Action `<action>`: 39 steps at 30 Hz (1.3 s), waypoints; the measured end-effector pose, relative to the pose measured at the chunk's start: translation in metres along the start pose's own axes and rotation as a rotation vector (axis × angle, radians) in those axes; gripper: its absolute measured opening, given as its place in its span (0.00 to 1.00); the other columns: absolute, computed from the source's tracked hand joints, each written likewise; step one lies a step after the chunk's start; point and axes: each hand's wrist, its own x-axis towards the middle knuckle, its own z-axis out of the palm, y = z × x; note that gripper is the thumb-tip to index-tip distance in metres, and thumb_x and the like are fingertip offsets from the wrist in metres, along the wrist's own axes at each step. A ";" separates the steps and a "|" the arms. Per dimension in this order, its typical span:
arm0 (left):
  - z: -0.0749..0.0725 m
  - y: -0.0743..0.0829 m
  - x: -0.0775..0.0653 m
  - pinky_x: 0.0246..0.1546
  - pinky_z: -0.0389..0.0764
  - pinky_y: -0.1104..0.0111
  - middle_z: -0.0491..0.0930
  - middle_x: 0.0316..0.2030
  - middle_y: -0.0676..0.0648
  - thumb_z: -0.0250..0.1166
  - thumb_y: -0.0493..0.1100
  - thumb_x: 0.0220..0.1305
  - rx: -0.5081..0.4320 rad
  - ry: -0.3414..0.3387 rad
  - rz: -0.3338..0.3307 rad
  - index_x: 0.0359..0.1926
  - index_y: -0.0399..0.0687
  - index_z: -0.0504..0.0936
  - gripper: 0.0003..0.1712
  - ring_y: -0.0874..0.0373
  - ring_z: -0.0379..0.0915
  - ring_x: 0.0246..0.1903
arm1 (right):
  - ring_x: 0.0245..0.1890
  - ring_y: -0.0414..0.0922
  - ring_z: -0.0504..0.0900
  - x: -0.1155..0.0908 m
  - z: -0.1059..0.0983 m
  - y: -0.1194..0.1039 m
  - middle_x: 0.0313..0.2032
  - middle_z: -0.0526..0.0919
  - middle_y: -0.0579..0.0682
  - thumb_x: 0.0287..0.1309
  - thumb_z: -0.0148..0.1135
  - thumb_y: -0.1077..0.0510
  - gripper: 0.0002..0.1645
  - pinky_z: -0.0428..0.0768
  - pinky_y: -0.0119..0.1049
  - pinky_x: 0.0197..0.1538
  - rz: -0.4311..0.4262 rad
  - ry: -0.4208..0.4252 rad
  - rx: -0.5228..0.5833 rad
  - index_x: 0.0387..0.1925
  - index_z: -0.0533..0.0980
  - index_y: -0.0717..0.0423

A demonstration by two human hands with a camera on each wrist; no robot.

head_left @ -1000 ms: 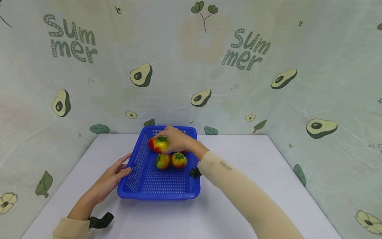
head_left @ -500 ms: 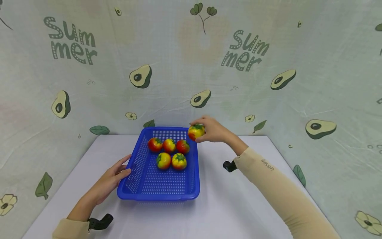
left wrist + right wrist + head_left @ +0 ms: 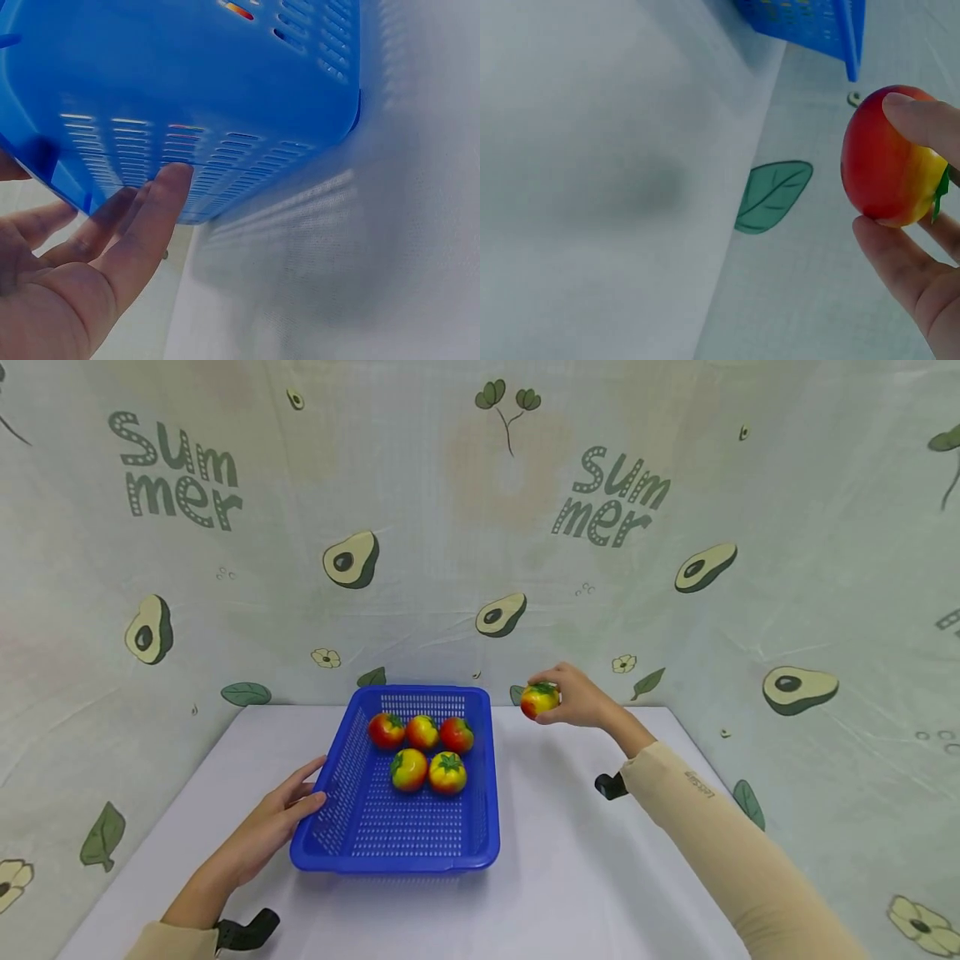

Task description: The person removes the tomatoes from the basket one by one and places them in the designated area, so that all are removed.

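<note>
My right hand (image 3: pixel 583 700) holds a red and yellow persimmon (image 3: pixel 537 702) with a green leafy top, raised at the back right of the table. In the right wrist view, thumb and fingertips pinch this persimmon (image 3: pixel 881 161) from opposite sides. A blue perforated basket (image 3: pixel 393 865) stands left of it, with several similar persimmons (image 3: pixel 408 770) in two rows in its back half. At the basket's left side, my left hand (image 3: pixel 270 822) grips the rim. The left wrist view shows that hand's fingers (image 3: pixel 154 225) against the outer slotted wall (image 3: pixel 187 90).
A white table (image 3: pixel 570 860) extends on both sides of the basket. Behind and beside it hangs a pale cloth (image 3: pixel 420 468) printed with avocados, leaves and lettering. Each wrist wears a small black camera, the right one (image 3: pixel 611 786) just above the table in the head view.
My right hand has lifted a persimmon out of the basket and carried it right, past the basket's right rim. My left hand has stayed at the left rim.
</note>
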 end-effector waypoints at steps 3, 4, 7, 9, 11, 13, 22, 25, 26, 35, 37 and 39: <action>0.001 0.000 0.000 0.70 0.70 0.38 0.57 0.77 0.29 0.56 0.59 0.81 -0.010 0.003 -0.006 0.87 0.61 0.43 0.45 0.28 0.61 0.74 | 0.60 0.58 0.74 0.000 0.006 0.012 0.62 0.74 0.62 0.56 0.81 0.60 0.36 0.84 0.53 0.62 0.034 -0.004 0.002 0.66 0.80 0.54; 0.001 0.000 0.000 0.70 0.70 0.37 0.56 0.77 0.29 0.56 0.59 0.82 -0.011 0.003 -0.007 0.87 0.61 0.43 0.45 0.28 0.61 0.74 | 0.60 0.59 0.74 0.000 0.008 0.016 0.61 0.74 0.62 0.57 0.80 0.59 0.35 0.84 0.53 0.62 0.042 -0.006 0.002 0.67 0.80 0.54; 0.001 0.001 0.000 0.71 0.70 0.37 0.56 0.77 0.29 0.56 0.58 0.82 -0.012 0.001 -0.011 0.87 0.61 0.43 0.45 0.29 0.61 0.74 | 0.60 0.60 0.74 -0.002 0.013 0.026 0.62 0.74 0.63 0.57 0.81 0.59 0.35 0.83 0.54 0.62 0.060 -0.009 0.007 0.66 0.80 0.54; 0.001 0.001 0.000 0.71 0.70 0.37 0.56 0.77 0.29 0.56 0.58 0.82 -0.013 0.000 -0.011 0.87 0.61 0.43 0.45 0.29 0.61 0.74 | 0.61 0.61 0.73 -0.004 0.017 0.032 0.62 0.74 0.63 0.57 0.80 0.60 0.35 0.83 0.55 0.63 0.065 -0.007 0.010 0.67 0.80 0.54; 0.001 0.001 0.000 0.70 0.70 0.37 0.57 0.77 0.29 0.56 0.59 0.82 -0.014 0.000 -0.007 0.87 0.61 0.43 0.45 0.29 0.62 0.73 | 0.61 0.61 0.73 -0.005 0.020 0.039 0.62 0.74 0.63 0.57 0.81 0.59 0.36 0.82 0.56 0.64 0.071 -0.005 0.009 0.67 0.79 0.54; 0.001 0.001 0.000 0.70 0.71 0.38 0.57 0.77 0.29 0.56 0.59 0.82 -0.013 0.000 -0.001 0.87 0.61 0.43 0.45 0.30 0.63 0.73 | 0.62 0.61 0.73 -0.007 0.024 0.045 0.63 0.73 0.63 0.57 0.81 0.59 0.36 0.82 0.57 0.64 0.076 -0.005 0.010 0.67 0.79 0.54; 0.000 -0.002 0.000 0.71 0.71 0.39 0.59 0.76 0.31 0.54 0.58 0.83 -0.038 -0.018 0.018 0.87 0.61 0.44 0.43 0.34 0.65 0.71 | 0.63 0.61 0.74 -0.013 0.047 0.061 0.64 0.73 0.64 0.59 0.79 0.59 0.34 0.80 0.58 0.66 0.076 -0.036 0.057 0.68 0.79 0.53; -0.001 0.000 0.000 0.72 0.69 0.38 0.58 0.77 0.30 0.54 0.58 0.83 -0.029 -0.019 0.023 0.87 0.61 0.43 0.43 0.31 0.63 0.73 | 0.63 0.61 0.74 -0.011 0.054 0.063 0.65 0.73 0.64 0.60 0.79 0.60 0.35 0.80 0.58 0.66 0.075 -0.038 0.063 0.68 0.79 0.53; -0.001 0.001 0.000 0.72 0.68 0.37 0.57 0.77 0.30 0.53 0.58 0.83 -0.027 -0.019 0.024 0.87 0.60 0.43 0.43 0.30 0.62 0.73 | 0.63 0.61 0.74 -0.010 0.056 0.063 0.65 0.73 0.64 0.60 0.79 0.60 0.35 0.80 0.58 0.66 0.075 -0.041 0.064 0.68 0.79 0.53; 0.002 0.003 0.001 0.73 0.66 0.37 0.56 0.78 0.30 0.53 0.59 0.83 -0.041 -0.018 0.028 0.87 0.62 0.42 0.44 0.29 0.61 0.74 | 0.62 0.61 0.74 -0.006 0.069 0.066 0.63 0.74 0.64 0.59 0.79 0.59 0.34 0.76 0.60 0.70 0.080 -0.050 0.064 0.67 0.79 0.52; 0.002 0.002 0.001 0.73 0.66 0.37 0.57 0.77 0.30 0.53 0.58 0.83 -0.042 -0.016 0.022 0.87 0.62 0.42 0.43 0.30 0.61 0.74 | 0.62 0.61 0.74 -0.005 0.073 0.067 0.63 0.73 0.63 0.59 0.79 0.59 0.35 0.75 0.61 0.71 0.098 -0.060 0.070 0.68 0.79 0.51; 0.002 0.000 0.000 0.73 0.66 0.36 0.57 0.77 0.30 0.53 0.58 0.83 -0.041 -0.013 0.016 0.87 0.61 0.42 0.43 0.30 0.61 0.74 | 0.63 0.61 0.74 -0.004 0.076 0.067 0.64 0.72 0.64 0.59 0.79 0.59 0.35 0.74 0.61 0.71 0.114 -0.064 0.070 0.68 0.79 0.51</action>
